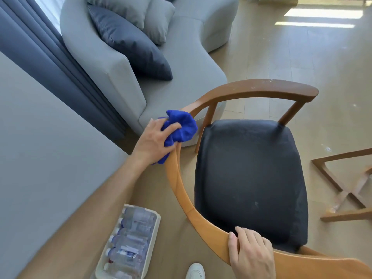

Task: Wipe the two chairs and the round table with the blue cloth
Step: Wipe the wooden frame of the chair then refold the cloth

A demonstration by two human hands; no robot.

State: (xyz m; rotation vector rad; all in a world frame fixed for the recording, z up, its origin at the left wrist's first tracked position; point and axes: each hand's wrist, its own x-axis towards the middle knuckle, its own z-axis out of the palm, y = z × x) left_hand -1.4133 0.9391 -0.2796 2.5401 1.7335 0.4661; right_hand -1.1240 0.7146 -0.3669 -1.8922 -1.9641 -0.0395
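1. Gripping the curved rail at lower centre, the right hand (250, 256) steadies the chair (249, 178).
2. At centre left, the left hand (153, 140) bunches the blue cloth (181, 128) against that rail.
3. Judging by this, the seat, second chair and round table remain; neither shows clearly.

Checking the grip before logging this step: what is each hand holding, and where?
Left hand grips the bunched blue cloth; right hand grasps the wooden chair's curved backrest rail.
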